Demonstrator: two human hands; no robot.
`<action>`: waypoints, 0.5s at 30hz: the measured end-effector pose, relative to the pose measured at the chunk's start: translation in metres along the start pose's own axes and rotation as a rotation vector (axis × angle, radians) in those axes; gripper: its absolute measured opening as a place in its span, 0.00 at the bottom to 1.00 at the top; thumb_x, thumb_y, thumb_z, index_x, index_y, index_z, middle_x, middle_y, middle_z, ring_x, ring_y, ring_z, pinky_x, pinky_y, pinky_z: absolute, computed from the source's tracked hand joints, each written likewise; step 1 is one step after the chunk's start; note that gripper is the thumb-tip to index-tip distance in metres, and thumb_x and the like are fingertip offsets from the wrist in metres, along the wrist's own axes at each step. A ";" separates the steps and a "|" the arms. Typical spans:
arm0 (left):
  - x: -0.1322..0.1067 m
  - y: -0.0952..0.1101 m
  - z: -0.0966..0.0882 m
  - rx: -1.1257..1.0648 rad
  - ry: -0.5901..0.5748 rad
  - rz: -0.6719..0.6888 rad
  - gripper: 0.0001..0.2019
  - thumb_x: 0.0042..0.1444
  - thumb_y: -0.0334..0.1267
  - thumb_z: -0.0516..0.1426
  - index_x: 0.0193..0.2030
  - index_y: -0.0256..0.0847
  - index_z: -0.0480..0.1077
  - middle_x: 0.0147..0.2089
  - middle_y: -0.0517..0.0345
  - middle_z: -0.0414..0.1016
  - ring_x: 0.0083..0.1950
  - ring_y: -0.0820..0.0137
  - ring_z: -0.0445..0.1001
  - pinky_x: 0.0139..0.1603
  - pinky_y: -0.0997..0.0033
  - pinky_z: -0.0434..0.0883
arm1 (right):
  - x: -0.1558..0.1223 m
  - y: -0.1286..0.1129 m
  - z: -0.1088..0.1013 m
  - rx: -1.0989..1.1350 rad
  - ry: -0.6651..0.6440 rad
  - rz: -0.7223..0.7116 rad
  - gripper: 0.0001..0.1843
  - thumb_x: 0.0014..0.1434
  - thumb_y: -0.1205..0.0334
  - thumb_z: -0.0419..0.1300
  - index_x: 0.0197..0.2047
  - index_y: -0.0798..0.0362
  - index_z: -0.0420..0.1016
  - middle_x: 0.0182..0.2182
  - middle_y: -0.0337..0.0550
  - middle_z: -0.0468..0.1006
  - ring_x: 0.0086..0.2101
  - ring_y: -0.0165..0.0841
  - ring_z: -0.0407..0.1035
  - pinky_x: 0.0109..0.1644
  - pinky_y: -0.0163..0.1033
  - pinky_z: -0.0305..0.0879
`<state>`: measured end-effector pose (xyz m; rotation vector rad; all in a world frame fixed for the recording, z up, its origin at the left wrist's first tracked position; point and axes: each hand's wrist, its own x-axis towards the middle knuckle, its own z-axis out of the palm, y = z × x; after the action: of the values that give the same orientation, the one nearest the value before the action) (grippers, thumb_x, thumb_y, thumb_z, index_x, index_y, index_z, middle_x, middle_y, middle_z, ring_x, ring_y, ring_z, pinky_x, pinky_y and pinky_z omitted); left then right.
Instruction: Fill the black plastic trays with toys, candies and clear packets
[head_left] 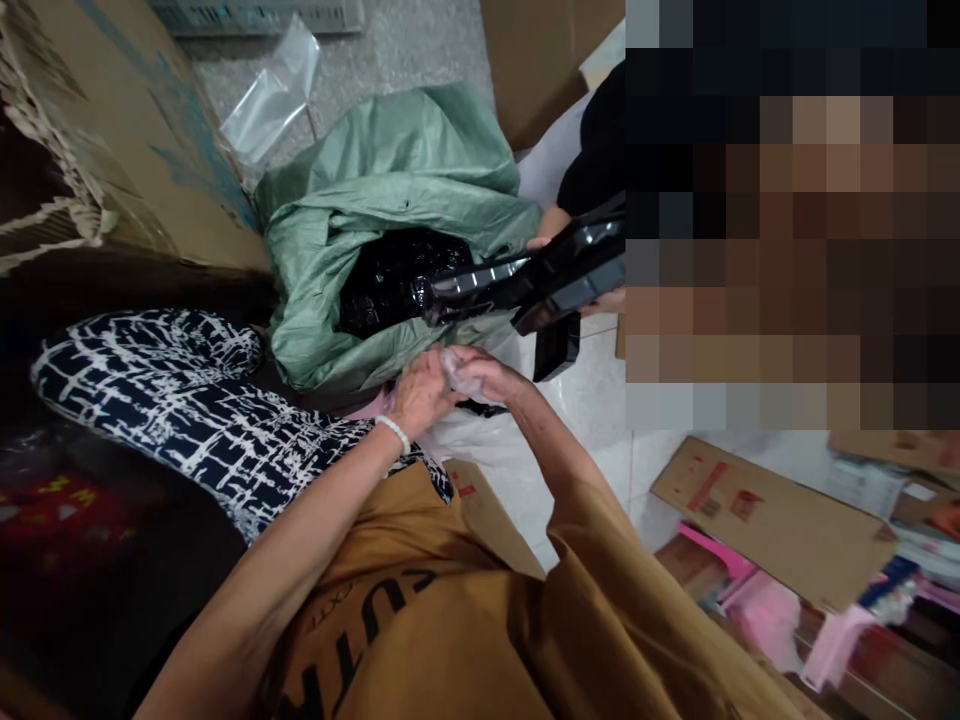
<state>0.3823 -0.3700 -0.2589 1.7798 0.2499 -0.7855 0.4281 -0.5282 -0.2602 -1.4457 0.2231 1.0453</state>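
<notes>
My left hand [424,390], with a pale beaded bracelet at the wrist, has its fingers closed just in front of the green sack. Beside it, nearly touching, my right hand [487,378] is closed too. Crumpled clear plastic [459,374] bunches between both hands. Thin whitish plastic [472,440] spreads below them over the floor. Beyond my fingers lies the open green sack [330,330], with shiny black plastic-wrapped things [397,280] inside. To the right, another person's hand [551,225] holds black plastic trays [570,270] over the sack's edge.
A big cardboard box [172,130] stands at the left. A clear plastic bag [274,95] lies on the floor behind the sack. A small black tray [557,348] is right of my hands. Cardboard flaps [772,520] and pink items [765,615] sit at the lower right.
</notes>
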 end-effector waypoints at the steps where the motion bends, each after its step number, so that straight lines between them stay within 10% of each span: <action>1: 0.005 -0.008 -0.003 -0.031 0.013 -0.038 0.22 0.44 0.33 0.69 0.48 0.35 0.74 0.49 0.40 0.77 0.60 0.44 0.72 0.61 0.51 0.67 | 0.003 -0.003 0.007 -0.033 -0.029 -0.021 0.11 0.46 0.55 0.60 0.30 0.52 0.67 0.27 0.37 0.66 0.29 0.30 0.61 0.33 0.35 0.61; 4: 0.018 -0.029 -0.013 -0.169 0.031 -0.147 0.05 0.57 0.36 0.64 0.37 0.36 0.74 0.35 0.54 0.75 0.43 0.60 0.77 0.46 0.62 0.73 | -0.001 -0.002 0.016 -0.179 0.019 -0.108 0.10 0.51 0.57 0.64 0.36 0.51 0.72 0.33 0.39 0.70 0.35 0.33 0.63 0.44 0.39 0.65; 7: 0.026 -0.039 -0.019 -0.341 0.017 -0.252 0.11 0.67 0.43 0.61 0.44 0.35 0.74 0.40 0.56 0.75 0.38 0.69 0.76 0.39 0.66 0.76 | -0.028 0.014 -0.005 -0.615 0.365 -0.207 0.23 0.59 0.52 0.62 0.56 0.51 0.72 0.53 0.52 0.72 0.51 0.44 0.65 0.61 0.51 0.62; 11: 0.032 -0.046 -0.018 -0.522 -0.015 -0.361 0.15 0.68 0.45 0.60 0.52 0.35 0.73 0.47 0.53 0.76 0.41 0.67 0.77 0.40 0.65 0.78 | -0.074 0.056 -0.062 -1.167 0.873 0.084 0.32 0.64 0.49 0.58 0.65 0.59 0.65 0.68 0.67 0.58 0.64 0.60 0.52 0.70 0.67 0.43; 15: 0.034 -0.048 -0.019 -0.635 -0.046 -0.417 0.14 0.68 0.44 0.60 0.52 0.36 0.73 0.46 0.52 0.76 0.40 0.69 0.77 0.38 0.66 0.78 | -0.096 0.093 -0.103 -1.091 1.154 0.190 0.36 0.63 0.54 0.57 0.68 0.65 0.56 0.66 0.71 0.54 0.64 0.59 0.49 0.69 0.67 0.44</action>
<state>0.3902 -0.3429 -0.3139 1.1170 0.7666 -0.9104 0.3560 -0.6795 -0.2779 -2.9784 0.6775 0.2828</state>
